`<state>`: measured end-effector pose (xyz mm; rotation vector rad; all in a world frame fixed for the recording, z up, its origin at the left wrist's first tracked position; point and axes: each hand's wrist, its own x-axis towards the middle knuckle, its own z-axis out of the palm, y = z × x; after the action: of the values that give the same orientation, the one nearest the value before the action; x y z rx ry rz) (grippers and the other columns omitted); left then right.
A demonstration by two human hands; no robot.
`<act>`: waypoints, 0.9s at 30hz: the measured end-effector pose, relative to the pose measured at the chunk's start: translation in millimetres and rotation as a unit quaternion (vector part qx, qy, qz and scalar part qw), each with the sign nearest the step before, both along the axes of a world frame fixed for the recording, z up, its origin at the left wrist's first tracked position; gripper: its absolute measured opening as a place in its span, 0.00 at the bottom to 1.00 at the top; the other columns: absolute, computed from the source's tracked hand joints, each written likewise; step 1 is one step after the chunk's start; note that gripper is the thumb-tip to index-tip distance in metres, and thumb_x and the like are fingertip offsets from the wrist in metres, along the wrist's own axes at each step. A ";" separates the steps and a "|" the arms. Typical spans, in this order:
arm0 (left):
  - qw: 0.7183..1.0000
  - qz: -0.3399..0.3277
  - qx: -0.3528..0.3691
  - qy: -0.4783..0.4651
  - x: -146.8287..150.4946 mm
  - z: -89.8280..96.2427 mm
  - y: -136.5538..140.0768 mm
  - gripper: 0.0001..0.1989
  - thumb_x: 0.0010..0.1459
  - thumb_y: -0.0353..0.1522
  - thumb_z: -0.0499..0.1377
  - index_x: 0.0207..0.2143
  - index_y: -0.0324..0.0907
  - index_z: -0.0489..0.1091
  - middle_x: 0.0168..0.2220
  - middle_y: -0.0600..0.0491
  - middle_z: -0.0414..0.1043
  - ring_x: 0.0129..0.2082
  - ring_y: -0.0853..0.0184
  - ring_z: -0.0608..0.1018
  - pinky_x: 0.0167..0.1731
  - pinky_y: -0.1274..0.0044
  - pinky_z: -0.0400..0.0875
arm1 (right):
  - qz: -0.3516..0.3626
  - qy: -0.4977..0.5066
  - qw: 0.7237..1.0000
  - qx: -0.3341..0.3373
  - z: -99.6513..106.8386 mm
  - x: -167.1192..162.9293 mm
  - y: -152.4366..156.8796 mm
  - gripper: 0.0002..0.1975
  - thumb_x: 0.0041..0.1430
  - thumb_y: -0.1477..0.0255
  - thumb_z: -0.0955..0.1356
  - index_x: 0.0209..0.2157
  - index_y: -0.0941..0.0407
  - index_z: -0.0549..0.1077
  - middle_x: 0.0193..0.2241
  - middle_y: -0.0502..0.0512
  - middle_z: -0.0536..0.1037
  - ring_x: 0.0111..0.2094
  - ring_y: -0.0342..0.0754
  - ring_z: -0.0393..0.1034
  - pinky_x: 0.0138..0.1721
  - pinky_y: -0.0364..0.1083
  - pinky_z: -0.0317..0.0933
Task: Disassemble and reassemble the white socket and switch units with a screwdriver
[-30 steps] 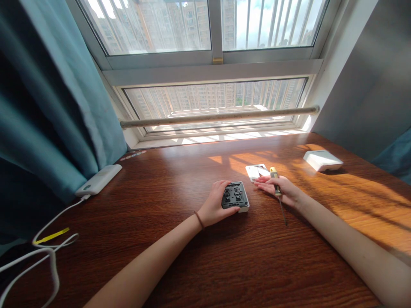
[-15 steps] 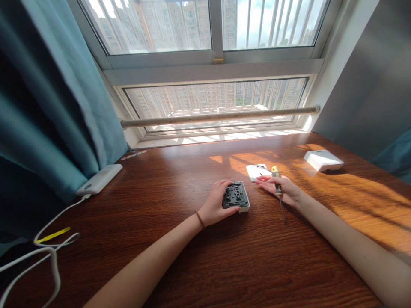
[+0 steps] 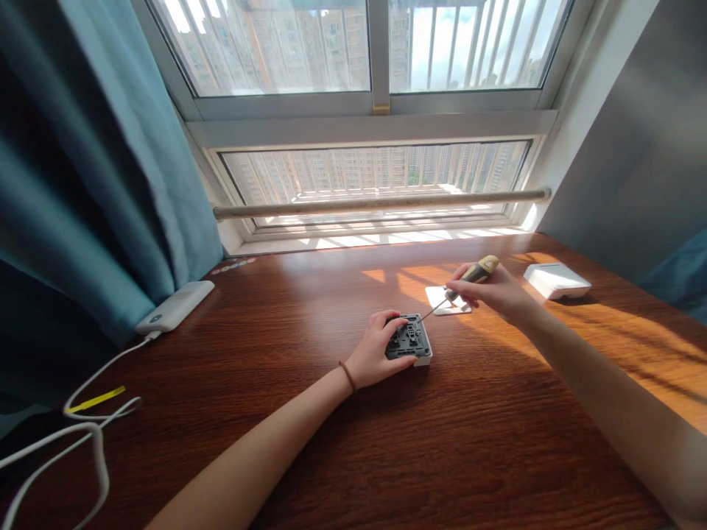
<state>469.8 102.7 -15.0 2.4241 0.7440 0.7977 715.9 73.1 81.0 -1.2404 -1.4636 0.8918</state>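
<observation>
My left hand (image 3: 371, 350) grips a square wall switch (image 3: 413, 340) with a dark grey inner face and a white base, lying on the wooden table. Thumb and fingers close around its left part and hide some of it. In my right hand (image 3: 486, 288) is a screwdriver (image 3: 479, 269) with a yellow and grey handle, held tilted. Its thin shaft points down and left, and the tip is at the switch's upper right edge; whether it touches I cannot tell. Behind the shaft lies a flat white cover plate (image 3: 439, 297), partly hidden by my right hand.
A white box-shaped piece (image 3: 557, 280) stands at the table's right. On the left are a white power strip or adapter (image 3: 175, 305) with a white cable (image 3: 99, 372) and a yellow strip (image 3: 99, 398). A blue curtain (image 3: 166, 184) hangs at the left; a window borders the back.
My right hand has turned the screwdriver, so its shaft now points left toward the switch instead of down toward me. My left hand stays on the switch, one finger now further over its face.
</observation>
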 end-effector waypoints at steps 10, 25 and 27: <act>1.000 0.001 -0.002 0.011 -0.3 -1.9 1.2 0.30 0.47 0.41 0.63 0.52 0.47 0.61 0.55 0.45 0.55 0.56 0.55 0.59 0.56 0.61 0.56 | -0.079 -0.148 0.981 0.102 -18.2 -13.2 6.7 0.16 0.49 0.67 0.69 0.14 0.58 0.65 0.12 0.47 0.67 0.16 0.39 0.58 0.20 0.41 0.52; 1.000 -0.002 0.001 0.024 1.1 1.4 2.2 0.29 0.48 0.42 0.62 0.52 0.45 0.61 0.55 0.45 0.54 0.56 0.55 0.59 0.57 0.63 0.56 | 0.057 -0.138 0.987 0.051 -6.7 -9.8 2.6 0.13 0.44 0.66 0.73 0.26 0.56 0.66 0.18 0.46 0.69 0.21 0.39 0.62 0.21 0.39 0.55; 1.000 -0.003 0.003 0.025 1.1 1.4 2.1 0.29 0.48 0.42 0.62 0.52 0.45 0.61 0.55 0.45 0.54 0.56 0.56 0.58 0.57 0.63 0.56 | 0.065 -0.147 0.985 0.056 -4.9 -10.8 0.2 0.13 0.43 0.66 0.73 0.25 0.56 0.67 0.18 0.47 0.69 0.21 0.40 0.61 0.21 0.39 0.54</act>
<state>470.9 104.9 -13.6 2.4579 0.7537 0.7412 705.1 73.3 76.1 -1.2411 -1.8226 0.7212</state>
